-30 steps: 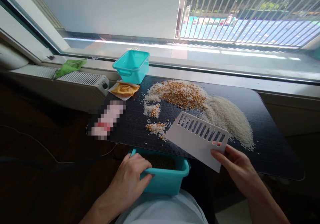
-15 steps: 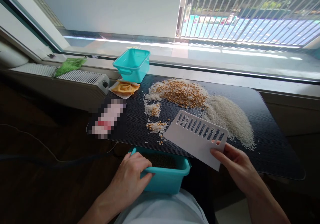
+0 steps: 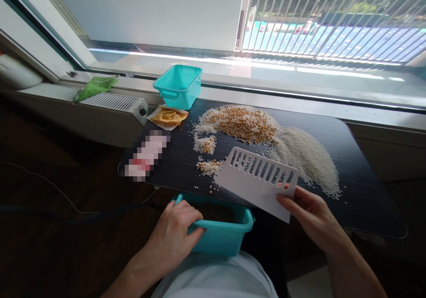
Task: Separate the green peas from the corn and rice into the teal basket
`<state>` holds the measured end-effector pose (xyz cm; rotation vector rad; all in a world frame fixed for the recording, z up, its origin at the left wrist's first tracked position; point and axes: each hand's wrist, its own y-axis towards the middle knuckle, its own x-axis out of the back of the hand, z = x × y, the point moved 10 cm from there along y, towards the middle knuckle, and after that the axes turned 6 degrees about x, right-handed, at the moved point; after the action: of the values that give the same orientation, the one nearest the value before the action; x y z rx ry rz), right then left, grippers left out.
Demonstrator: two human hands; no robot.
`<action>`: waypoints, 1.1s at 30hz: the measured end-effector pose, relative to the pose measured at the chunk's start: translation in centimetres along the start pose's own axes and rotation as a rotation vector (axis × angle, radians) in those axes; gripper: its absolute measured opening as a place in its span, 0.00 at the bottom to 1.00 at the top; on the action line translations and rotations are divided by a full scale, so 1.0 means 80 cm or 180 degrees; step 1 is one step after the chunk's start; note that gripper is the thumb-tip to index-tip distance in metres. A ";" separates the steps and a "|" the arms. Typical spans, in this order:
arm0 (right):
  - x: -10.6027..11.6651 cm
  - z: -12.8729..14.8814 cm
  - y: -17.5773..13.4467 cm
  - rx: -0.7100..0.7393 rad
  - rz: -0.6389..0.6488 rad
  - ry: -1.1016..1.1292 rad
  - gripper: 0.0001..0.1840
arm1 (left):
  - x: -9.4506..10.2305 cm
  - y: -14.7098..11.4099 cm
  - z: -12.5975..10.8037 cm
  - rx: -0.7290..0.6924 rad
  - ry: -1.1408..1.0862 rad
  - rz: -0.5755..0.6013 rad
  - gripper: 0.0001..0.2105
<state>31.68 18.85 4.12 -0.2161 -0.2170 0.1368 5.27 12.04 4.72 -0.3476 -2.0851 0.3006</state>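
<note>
My left hand (image 3: 179,227) grips the left rim of a turquoise plastic bin (image 3: 221,238), held below the table's front edge with dark, small grains inside. Between the thumb and fingers of my right hand (image 3: 311,211) is a white slotted scraper (image 3: 248,184), tilted over the table edge, its row of slots toward the far side. Behind the scraper lie a heap of white rice mixed with yellow peas (image 3: 246,122) and a heap of plain rice (image 3: 306,158). Two small clumps of rice and peas (image 3: 208,168) sit to the scraper's left.
A second turquoise bin (image 3: 179,89) stands at the table's back left, beside yellow food slices on white paper (image 3: 169,117). A blurred-out object (image 3: 146,156) lies at the left edge. Beyond are a radiator (image 3: 109,107) with a green cloth (image 3: 98,87) and the window.
The scraper in my right hand has shifted slightly left, now covering part of the nearer clump's right side. My left hand and the bin stay nearly still.
</note>
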 end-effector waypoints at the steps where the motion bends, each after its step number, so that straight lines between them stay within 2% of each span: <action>1: -0.001 0.000 0.000 0.0002 -0.0001 0.0005 0.27 | 0.000 0.000 0.000 -0.0010 0.0014 -0.0002 0.09; 6: -0.018 0.001 0.002 0.0045 0.0168 0.0046 0.29 | 0.001 -0.001 0.000 0.0010 0.0021 0.0014 0.09; 11: -0.028 0.003 -0.006 0.0115 0.0297 -0.0058 0.24 | 0.003 -0.002 0.001 0.0009 -0.0015 -0.0011 0.09; 13: -0.019 0.005 -0.011 0.0166 0.0052 -0.0063 0.24 | 0.003 -0.002 0.002 -0.0006 -0.0039 -0.0029 0.08; 18: 0.026 0.016 -0.023 0.0377 -0.1248 -0.0319 0.21 | 0.000 -0.001 0.004 -0.0057 -0.0033 -0.0063 0.08; 22: 0.050 0.019 -0.018 0.0511 -0.1751 -0.0489 0.19 | -0.002 -0.001 0.007 -0.0023 -0.0041 -0.0055 0.08; 28: 0.060 -0.001 0.010 0.0617 -0.1727 -0.0468 0.23 | -0.005 0.000 0.009 -0.0054 -0.0066 -0.0029 0.08; 33: 0.034 -0.010 0.030 0.0552 -0.1304 -0.0254 0.23 | -0.008 0.003 0.011 -0.0001 -0.0096 -0.0015 0.08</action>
<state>34.25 21.45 3.39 0.0094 -0.3228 -0.2424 4.84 11.96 3.64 -0.3402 -2.1152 0.3043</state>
